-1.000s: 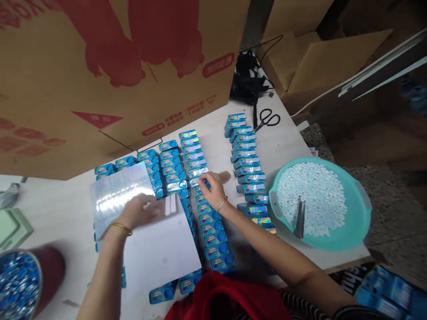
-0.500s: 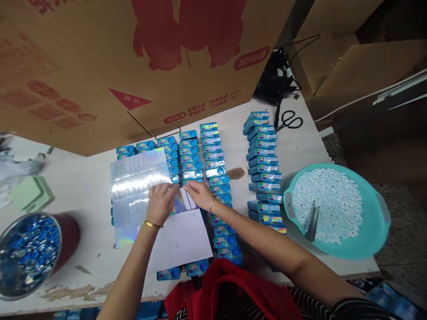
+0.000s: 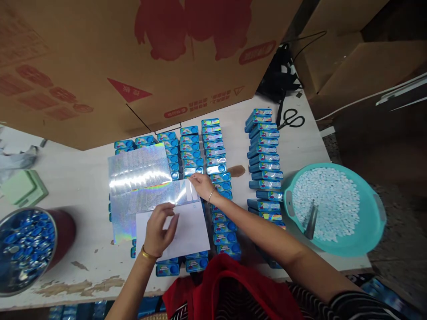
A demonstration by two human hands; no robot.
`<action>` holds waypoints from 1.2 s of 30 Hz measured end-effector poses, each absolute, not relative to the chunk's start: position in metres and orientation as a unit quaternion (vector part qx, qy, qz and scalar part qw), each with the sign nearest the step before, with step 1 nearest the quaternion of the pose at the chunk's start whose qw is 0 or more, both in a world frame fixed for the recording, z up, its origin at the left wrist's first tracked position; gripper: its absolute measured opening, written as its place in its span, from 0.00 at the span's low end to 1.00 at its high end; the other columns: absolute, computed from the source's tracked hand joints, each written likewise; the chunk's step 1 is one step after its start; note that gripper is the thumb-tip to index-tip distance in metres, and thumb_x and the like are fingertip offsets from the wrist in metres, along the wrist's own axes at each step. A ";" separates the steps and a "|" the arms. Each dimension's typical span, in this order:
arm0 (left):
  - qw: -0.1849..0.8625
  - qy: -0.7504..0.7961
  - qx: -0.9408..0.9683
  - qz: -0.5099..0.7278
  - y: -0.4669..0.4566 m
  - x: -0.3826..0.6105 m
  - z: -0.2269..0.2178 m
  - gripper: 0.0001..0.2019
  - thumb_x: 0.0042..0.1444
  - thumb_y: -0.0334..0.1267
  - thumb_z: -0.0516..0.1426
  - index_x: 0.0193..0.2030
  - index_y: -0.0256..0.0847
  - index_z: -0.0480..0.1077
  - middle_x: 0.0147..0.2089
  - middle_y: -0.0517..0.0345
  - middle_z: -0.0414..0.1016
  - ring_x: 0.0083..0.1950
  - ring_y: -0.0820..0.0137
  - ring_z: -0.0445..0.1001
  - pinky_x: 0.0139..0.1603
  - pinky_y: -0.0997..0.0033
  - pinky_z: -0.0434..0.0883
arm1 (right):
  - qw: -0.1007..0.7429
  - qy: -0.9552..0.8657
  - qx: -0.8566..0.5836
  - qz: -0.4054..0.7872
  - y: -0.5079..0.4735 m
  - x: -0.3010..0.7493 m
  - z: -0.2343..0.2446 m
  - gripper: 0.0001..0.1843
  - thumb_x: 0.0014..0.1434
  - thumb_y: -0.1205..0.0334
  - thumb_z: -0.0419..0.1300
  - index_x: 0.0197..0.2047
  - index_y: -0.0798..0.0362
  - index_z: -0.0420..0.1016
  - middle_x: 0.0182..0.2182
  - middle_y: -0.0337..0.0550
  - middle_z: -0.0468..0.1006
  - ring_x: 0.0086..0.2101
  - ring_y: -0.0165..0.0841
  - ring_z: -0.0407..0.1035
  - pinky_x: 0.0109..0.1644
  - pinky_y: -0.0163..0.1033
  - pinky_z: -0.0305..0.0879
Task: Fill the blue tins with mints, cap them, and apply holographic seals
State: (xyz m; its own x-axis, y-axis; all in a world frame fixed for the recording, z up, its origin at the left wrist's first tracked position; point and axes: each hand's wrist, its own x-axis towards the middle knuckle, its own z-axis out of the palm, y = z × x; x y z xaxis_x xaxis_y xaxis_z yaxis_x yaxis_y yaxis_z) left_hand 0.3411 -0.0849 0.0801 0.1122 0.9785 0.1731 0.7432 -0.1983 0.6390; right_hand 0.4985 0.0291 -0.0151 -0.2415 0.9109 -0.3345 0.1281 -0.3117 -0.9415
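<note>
My left hand (image 3: 160, 231) hovers over a white paper sheet (image 3: 187, 235), its thumb apart from its curled fingers and nothing seen in it. With thumb and finger, my right hand (image 3: 202, 186) pinches the far right edge of a shiny holographic sticker sheet (image 3: 163, 194); pale blank strips show beside the fingers. Another silvery holographic sheet (image 3: 140, 166) lies to the left. Beneath the sheets stand rows of small blue tins (image 3: 190, 146) with round marks on their tops, partly covered. One more column of blue tins (image 3: 265, 166) stands to the right of my right hand.
A turquoise basin (image 3: 370, 226) of small white pieces holds a metal scoop (image 3: 312, 220) at right. Black scissors (image 3: 292, 119) lie behind it. A metal pot (image 3: 60, 240) of blue caps and a green box (image 3: 25, 189) stand left. A large cardboard box (image 3: 200, 84) blocks the back.
My left hand has drawn back toward me, away from my right hand, and its fingers have parted. More of the shiny sheet now shows between the hands. The right hand stays nearly in place.
</note>
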 end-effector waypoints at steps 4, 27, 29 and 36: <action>0.236 0.664 0.617 0.349 -0.061 0.339 0.094 0.05 0.59 0.40 0.54 0.36 0.42 0.64 0.42 0.52 0.70 0.43 0.67 0.70 0.36 0.68 0.67 | 0.332 -0.513 -0.497 0.616 0.027 0.500 -0.010 0.14 0.57 0.52 0.55 0.26 0.51 0.70 0.17 0.34 0.64 0.21 0.28 0.57 0.24 0.34 0.52; 0.284 0.683 0.661 0.129 -0.004 0.330 0.051 0.25 0.52 0.45 0.59 0.57 0.44 0.62 0.45 0.52 0.73 0.47 0.61 0.70 0.52 0.57 0.60 | 0.310 -0.364 -0.389 0.787 0.027 0.505 0.001 0.15 0.46 0.52 0.67 0.31 0.52 0.69 0.24 0.34 0.74 0.24 0.30 0.68 0.27 0.35 0.66; 0.291 0.680 0.660 0.129 -0.005 0.326 0.050 0.17 0.55 0.44 0.56 0.51 0.44 0.67 0.42 0.53 0.74 0.46 0.62 0.71 0.53 0.56 0.60 | 0.313 -0.353 -0.396 0.788 0.024 0.504 0.003 0.15 0.46 0.53 0.66 0.32 0.52 0.68 0.24 0.33 0.73 0.24 0.29 0.67 0.27 0.34 0.65; 0.310 0.665 0.624 0.268 -0.003 0.326 0.073 0.10 0.57 0.46 0.53 0.36 0.42 0.66 0.41 0.54 0.70 0.45 0.66 0.69 0.48 0.64 0.67 | 0.292 -0.318 -0.413 0.802 0.020 0.498 0.001 0.15 0.47 0.53 0.67 0.34 0.52 0.69 0.25 0.34 0.74 0.24 0.28 0.66 0.27 0.33 0.63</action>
